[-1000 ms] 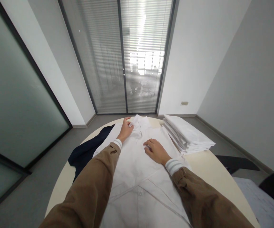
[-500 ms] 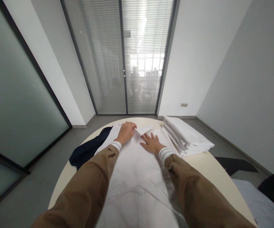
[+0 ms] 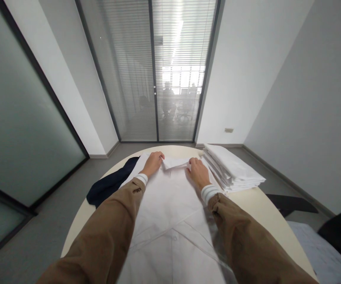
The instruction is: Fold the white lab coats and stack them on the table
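A white shirt (image 3: pixel 170 205) lies stretched along the table, its near part reaching the bottom of the view, with a small button and folded-over panels low down. At its far end the collar (image 3: pixel 175 162) is lifted a little. My left hand (image 3: pixel 153 162) pinches the collar's left end between thumb and fingers. On the other side my right hand (image 3: pixel 197 171) has its fingers closed on the collar's right end. Both forearms, in brown sleeves with striped cuffs, frame the shirt.
A stack of folded white cloth (image 3: pixel 232 167) stands at the table's far right. Dark navy cloth (image 3: pixel 111 183) lies at the left edge. The round cream table (image 3: pixel 262 221) fills the middle. Beyond it is a glass door (image 3: pixel 137 79) with blinds.
My right hand has gone from lying spread on the shirt to gripping the collar's right end, a little further right. My left hand moved slightly left. The collar is now held straight between them.
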Available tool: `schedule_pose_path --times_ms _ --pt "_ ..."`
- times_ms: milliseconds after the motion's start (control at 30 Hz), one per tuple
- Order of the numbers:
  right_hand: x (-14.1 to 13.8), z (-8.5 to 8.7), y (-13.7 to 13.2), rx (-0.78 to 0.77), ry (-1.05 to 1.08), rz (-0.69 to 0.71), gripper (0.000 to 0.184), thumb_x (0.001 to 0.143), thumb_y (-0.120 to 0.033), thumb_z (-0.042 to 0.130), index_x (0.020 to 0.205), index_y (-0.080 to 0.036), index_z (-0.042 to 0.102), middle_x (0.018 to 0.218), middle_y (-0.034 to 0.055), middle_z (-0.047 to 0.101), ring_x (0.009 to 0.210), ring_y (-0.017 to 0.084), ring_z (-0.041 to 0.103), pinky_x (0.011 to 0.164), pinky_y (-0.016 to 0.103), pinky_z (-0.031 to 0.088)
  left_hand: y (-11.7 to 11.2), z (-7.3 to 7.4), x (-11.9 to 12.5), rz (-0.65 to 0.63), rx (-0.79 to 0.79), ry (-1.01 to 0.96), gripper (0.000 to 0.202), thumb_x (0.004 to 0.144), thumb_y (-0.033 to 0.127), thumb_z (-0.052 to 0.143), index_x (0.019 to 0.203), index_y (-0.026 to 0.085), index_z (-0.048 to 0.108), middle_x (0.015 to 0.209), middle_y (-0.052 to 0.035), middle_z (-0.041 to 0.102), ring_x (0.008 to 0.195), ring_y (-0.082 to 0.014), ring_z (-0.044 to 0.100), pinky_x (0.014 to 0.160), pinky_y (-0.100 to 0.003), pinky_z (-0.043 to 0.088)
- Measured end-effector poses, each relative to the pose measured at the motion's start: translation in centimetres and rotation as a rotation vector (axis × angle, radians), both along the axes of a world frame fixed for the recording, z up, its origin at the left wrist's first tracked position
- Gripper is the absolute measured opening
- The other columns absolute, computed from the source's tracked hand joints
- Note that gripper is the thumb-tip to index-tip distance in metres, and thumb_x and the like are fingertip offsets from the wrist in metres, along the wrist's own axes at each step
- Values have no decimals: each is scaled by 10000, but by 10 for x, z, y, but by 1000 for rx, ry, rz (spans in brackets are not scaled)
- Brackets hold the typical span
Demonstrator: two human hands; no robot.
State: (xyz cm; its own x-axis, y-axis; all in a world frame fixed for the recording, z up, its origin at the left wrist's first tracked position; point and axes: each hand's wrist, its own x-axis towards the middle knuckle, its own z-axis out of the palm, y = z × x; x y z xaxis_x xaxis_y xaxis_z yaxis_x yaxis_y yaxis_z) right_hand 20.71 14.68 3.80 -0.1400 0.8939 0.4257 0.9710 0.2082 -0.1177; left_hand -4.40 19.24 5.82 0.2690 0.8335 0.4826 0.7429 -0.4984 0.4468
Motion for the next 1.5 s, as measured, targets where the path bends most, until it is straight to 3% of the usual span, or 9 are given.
schedule_pose_path --times_ms 233,467,633,800,933,1100,1267,1367,1500 --pt "-2 -7 8 107 39 -24 519 874 -168 545 1380 -182 429 1486 181 379 1289 365 356 952 449 399 9 0 -3 3 -10 9 239 834 51 482 914 220 631 1006 -45 711 1017 -218 617 919 -346 479" --pt "-5 -12 12 -14 -47 106 260 978 -175 419 1148 -210 613 1096 142 654 1078 308 518 926 430 365 10 7 -7 138 -17 91 103 908 170 525 879 245 591 893 -46 682 885 -231 622 781 -328 460" --pt "-9 -18 12 -67 -11 154 298 1014 -197 378 1166 -210 633 1118 129 654 1057 268 556 845 357 416 12 8 -1 291 2 128 150 964 208 464 934 212 611 982 -124 648 1023 -300 589 846 -382 442" --pt "-10 -27 8 -179 26 253 332 1021 -299 419 1265 -215 629 1284 121 615 1156 237 555 968 346 427 5 5 9 283 48 130 311 988 194 397 1248 202 568 1232 -137 593 1103 -273 579 931 -377 446" --pt "-8 -30 6 -252 28 281 517 1037 -438 360 1496 -216 444 1561 137 408 1416 282 378 1133 444 318 -2 -8 4 161 66 319 355 990 301 448 1312 244 586 1445 -111 510 1332 -311 431 1100 -442 343" --pt "-15 -29 1 -411 25 198 632 1025 -586 235 1564 -272 336 1672 85 181 1523 358 147 1188 582 149 -6 -27 -12 374 -72 420 475 1002 374 414 1423 182 519 1523 -181 439 1406 -376 352 1157 -565 213" --pt "-22 -26 -4 -495 11 180 679 997 -653 182 1585 -326 266 1684 32 139 1532 374 77 1198 573 109 -6 -25 -29 531 -120 368 536 998 424 399 1479 195 465 1599 -197 318 1471 -429 233 1128 -635 219" --pt "-25 -26 -4 -521 10 131 678 993 -646 195 1589 -327 255 1685 24 133 1521 417 76 1192 590 103 -4 -21 -44 610 -241 174 591 968 404 464 1509 169 415 1526 -253 414 1387 -468 381 1051 -633 338" --pt "-30 -26 -2 -460 -11 97 617 1007 -553 272 1564 -294 328 1675 59 179 1507 442 114 1170 619 118 1 -18 -63 591 -266 56 575 940 336 525 1468 124 444 1338 -228 615 1246 -364 573 1018 -465 436"
